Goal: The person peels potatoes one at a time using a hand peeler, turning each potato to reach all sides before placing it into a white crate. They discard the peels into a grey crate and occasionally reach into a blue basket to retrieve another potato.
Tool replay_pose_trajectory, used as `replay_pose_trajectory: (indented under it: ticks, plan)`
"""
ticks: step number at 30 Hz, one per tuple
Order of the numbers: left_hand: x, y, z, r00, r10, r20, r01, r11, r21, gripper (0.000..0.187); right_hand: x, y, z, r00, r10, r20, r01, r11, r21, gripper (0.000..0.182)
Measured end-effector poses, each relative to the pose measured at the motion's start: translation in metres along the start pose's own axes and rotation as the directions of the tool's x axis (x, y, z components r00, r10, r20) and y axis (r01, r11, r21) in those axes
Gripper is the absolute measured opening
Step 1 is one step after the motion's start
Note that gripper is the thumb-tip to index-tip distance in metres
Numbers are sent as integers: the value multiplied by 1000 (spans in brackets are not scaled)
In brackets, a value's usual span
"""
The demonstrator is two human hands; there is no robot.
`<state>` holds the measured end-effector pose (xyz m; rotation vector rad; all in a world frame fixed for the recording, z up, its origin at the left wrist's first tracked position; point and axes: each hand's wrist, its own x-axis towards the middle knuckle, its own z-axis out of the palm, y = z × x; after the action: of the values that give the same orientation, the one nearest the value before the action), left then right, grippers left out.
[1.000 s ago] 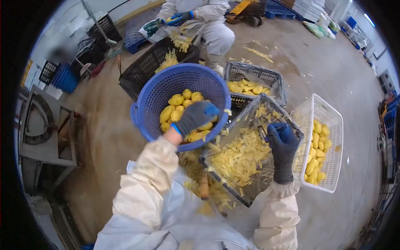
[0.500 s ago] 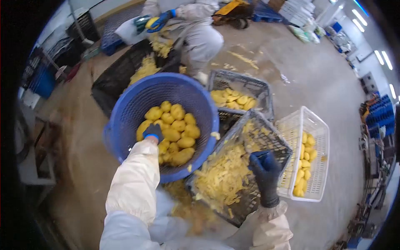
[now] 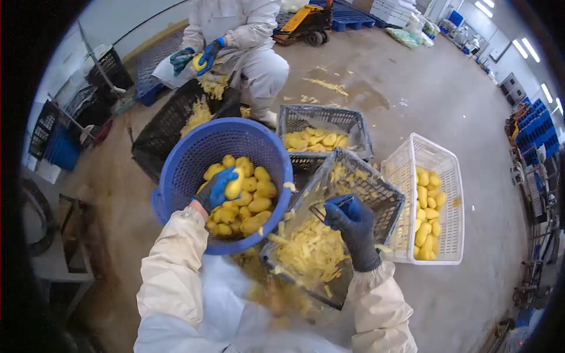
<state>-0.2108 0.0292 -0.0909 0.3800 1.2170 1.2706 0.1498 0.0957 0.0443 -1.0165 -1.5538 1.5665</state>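
Note:
My left hand, in a blue and black glove, is closed around a yellow potato just above the pile in the round blue basket. Several more potatoes lie in that basket. In my gloved right hand is a peeler, its thin metal head sticking out to the left; the fingers hide most of its handle. Under this hand stands a black crate with a heap of peelings inside.
A white crate with peeled potatoes stands on the right. Behind, another black crate holds yellow pieces. Opposite me a person with gloved hands holds a potato over a dark crate. A pallet jack stands farther back.
My left hand has come up from the pile with a potato in its grip. My right hand has moved slightly up and left with the peeler. The view has shifted.

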Motion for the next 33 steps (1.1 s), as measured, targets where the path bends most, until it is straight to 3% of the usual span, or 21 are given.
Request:
replay_pose_trajectory:
  ticks: [2,4,7,9,10,11,13,14,15,17,19,21,23,24,25,27,28,29,30,32,33]
  plan:
    - [-45,34,62,982,51,184,0,963,-270,45,-8,-12,4,997,-24,74,13,990,144,14]
    - [-67,40,99,916,86,391,110,885,-453,46,-18,-15,14,990,-72,119,48,980,192,14]
    - [-99,24,153,916,116,385,97,864,-493,48,-39,-27,31,974,-114,195,61,965,254,14]
    - [-118,8,185,914,147,378,61,871,-487,49,-49,-22,38,849,-430,309,465,884,-48,14]
    - [-128,2,200,950,126,287,47,849,-526,48,-51,-21,40,784,-507,358,572,814,-101,13]
    - [-130,-6,207,948,129,291,47,847,-530,48,-49,-19,36,783,-507,361,574,812,-106,13]
    - [-130,-24,213,878,113,464,234,745,-624,47,-35,-11,18,987,-126,101,114,986,118,10]
    - [-127,-32,208,890,158,427,104,843,-528,45,-16,-5,1,992,-105,-65,114,984,140,10]
    - [-135,-29,215,904,113,413,125,853,-507,46,1,1,-18,970,-74,-230,114,980,164,10]
    - [-125,-22,215,851,-19,525,358,752,-554,45,14,5,-44,964,-38,-265,108,961,255,10]
    - [-111,-24,210,877,47,478,325,675,-663,44,0,-12,-21,973,-55,-225,86,988,131,13]
    - [-106,-27,203,903,103,417,287,578,-764,44,-33,-8,16,988,-121,94,102,977,190,16]
    - [-104,-30,198,913,94,396,220,706,-674,40,-42,-5,33,852,-368,373,464,861,-209,17]
    - [-105,-31,200,917,71,391,251,659,-709,39,-31,1,30,948,-221,229,272,936,-222,15]
    - [-108,-33,203,879,119,461,277,659,-699,40,-20,-2,11,990,39,132,-49,996,71,10]
    - [-122,-30,204,807,74,586,315,785,-533,42,5,-1,-17,981,-39,-190,61,992,108,11]
    - [-123,-28,206,766,74,638,363,770,-525,43,6,4,-29,981,-37,-192,59,992,109,11]
    - [-121,-28,205,765,71,641,365,772,-520,43,5,1,-34,981,-141,-130,152,985,79,12]
    - [-117,-30,204,838,89,538,295,756,-585,42,4,-1,-36,968,-244,-62,247,968,51,14]
    - [-114,-30,205,928,110,356,181,702,-689,39,-24,-6,-9,999,15,47,-20,993,115,14]
    - [-113,-31,203,929,116,350,175,698,-694,39,-38,-12,6,975,22,220,-33,999,43,15]
